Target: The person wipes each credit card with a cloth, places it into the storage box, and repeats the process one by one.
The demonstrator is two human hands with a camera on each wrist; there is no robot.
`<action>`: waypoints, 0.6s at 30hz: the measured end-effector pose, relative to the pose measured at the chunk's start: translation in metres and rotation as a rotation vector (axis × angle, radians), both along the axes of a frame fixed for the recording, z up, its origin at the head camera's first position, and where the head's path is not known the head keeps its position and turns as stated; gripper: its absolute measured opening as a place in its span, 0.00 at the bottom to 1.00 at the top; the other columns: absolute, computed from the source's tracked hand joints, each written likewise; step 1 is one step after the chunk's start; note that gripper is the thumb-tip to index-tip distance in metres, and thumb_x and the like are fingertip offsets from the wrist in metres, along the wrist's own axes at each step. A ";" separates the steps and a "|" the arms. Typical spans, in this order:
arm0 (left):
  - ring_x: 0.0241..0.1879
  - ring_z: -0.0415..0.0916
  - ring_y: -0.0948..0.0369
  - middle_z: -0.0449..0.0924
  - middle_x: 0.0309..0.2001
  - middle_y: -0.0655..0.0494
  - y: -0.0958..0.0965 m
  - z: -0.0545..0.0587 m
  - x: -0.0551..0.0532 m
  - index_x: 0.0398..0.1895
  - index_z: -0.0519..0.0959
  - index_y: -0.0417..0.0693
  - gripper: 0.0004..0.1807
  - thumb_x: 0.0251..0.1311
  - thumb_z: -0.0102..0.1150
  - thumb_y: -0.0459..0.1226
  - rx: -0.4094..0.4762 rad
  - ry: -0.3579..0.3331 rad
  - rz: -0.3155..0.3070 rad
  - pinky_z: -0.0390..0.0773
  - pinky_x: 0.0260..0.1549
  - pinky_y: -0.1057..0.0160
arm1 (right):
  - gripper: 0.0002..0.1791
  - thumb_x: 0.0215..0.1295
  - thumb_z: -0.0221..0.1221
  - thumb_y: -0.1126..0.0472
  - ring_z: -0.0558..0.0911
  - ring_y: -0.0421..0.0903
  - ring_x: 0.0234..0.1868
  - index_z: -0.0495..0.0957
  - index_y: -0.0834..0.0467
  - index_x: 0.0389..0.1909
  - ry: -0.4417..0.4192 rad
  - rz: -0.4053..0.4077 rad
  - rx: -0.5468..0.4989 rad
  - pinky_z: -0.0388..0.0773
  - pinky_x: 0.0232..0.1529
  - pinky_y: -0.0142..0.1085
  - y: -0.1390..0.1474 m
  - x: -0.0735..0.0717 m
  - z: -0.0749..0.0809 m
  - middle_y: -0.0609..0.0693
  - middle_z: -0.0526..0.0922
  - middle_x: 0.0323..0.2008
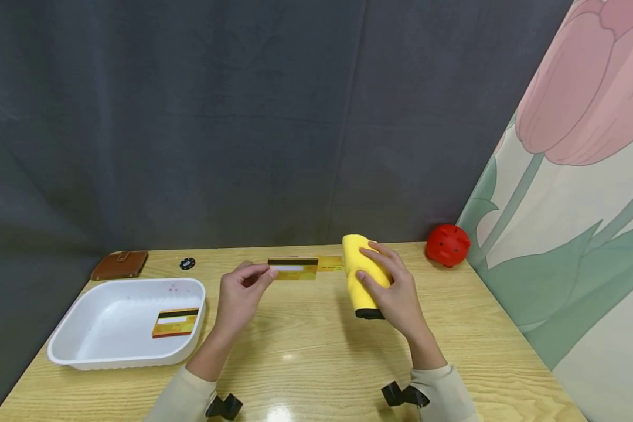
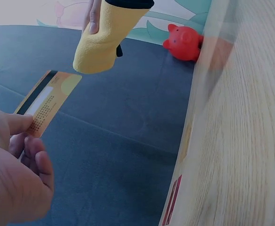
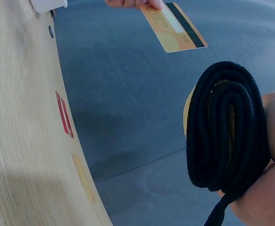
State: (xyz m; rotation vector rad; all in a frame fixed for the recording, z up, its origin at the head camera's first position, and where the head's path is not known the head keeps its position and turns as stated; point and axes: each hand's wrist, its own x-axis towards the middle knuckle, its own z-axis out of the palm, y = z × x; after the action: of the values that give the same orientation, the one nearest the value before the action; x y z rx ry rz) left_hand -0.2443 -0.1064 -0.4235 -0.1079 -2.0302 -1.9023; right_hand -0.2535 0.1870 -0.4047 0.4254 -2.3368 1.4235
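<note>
My left hand (image 1: 242,296) pinches a gold bank card (image 1: 298,269) between thumb and fingers, its black stripe along the top. The card is held up off the table, apart from the towel. My right hand (image 1: 392,287) grips a yellow towel (image 1: 361,275) with black edging, folded into a thick roll; its layered black end (image 3: 226,127) faces the right wrist camera. Behind the held card, another gold card (image 1: 331,264) lies on the table, partly hidden in the head view. Beside it lies a red card with a pale stripe (image 3: 64,115), mostly hidden from the head view.
On the left stands a white plastic tray (image 1: 126,284) with a gold card (image 1: 175,322) lying inside, a red edge showing beneath it. Behind the tray are a brown leather wallet (image 1: 119,265) and a black chip (image 1: 187,264). A red piggy bank (image 1: 447,245) stands at the back right.
</note>
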 end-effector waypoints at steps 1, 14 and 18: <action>0.35 0.77 0.67 0.83 0.38 0.53 0.000 0.000 0.000 0.41 0.88 0.33 0.09 0.61 0.72 0.32 0.007 0.004 -0.002 0.78 0.34 0.74 | 0.24 0.65 0.70 0.62 0.76 0.46 0.60 0.82 0.51 0.62 0.000 -0.001 0.000 0.76 0.49 0.23 0.000 0.000 0.000 0.49 0.74 0.71; 0.34 0.88 0.66 0.89 0.42 0.43 0.000 0.003 0.001 0.59 0.82 0.37 0.19 0.65 0.67 0.28 0.091 -0.039 -0.071 0.88 0.43 0.68 | 0.24 0.65 0.70 0.63 0.76 0.48 0.62 0.82 0.51 0.62 -0.002 -0.003 0.001 0.75 0.50 0.23 0.000 0.000 0.003 0.50 0.74 0.71; 0.35 0.88 0.63 0.87 0.40 0.43 0.001 0.002 0.001 0.62 0.78 0.44 0.24 0.63 0.66 0.24 0.121 0.004 -0.100 0.89 0.43 0.64 | 0.24 0.65 0.70 0.63 0.76 0.49 0.63 0.83 0.51 0.62 0.000 0.001 -0.003 0.74 0.50 0.23 -0.001 0.001 0.002 0.50 0.74 0.70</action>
State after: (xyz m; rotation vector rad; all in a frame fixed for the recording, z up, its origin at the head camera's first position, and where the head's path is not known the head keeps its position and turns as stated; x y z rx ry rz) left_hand -0.2435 -0.1054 -0.4218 -0.1848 -1.9353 -2.0782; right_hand -0.2530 0.1863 -0.4024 0.4258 -2.3339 1.4276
